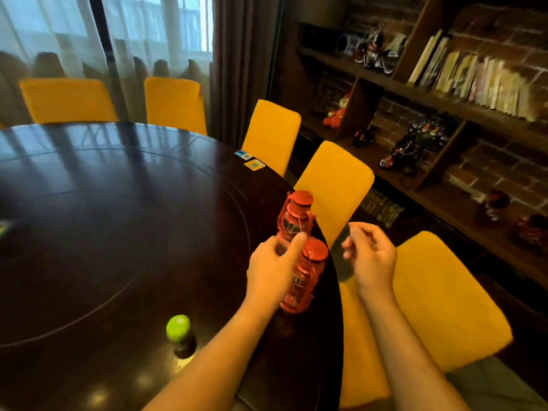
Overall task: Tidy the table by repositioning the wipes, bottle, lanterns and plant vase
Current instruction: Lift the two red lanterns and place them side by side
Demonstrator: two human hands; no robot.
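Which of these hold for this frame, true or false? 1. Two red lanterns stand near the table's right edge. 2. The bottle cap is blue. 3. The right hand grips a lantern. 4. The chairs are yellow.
1. True: the far lantern and near lantern stand on the table near its right edge.
2. False: the bottle has a green cap.
3. False: the right hand hovers beyond the table edge, holding nothing; the left hand is at the lanterns.
4. True: see the closest chair.
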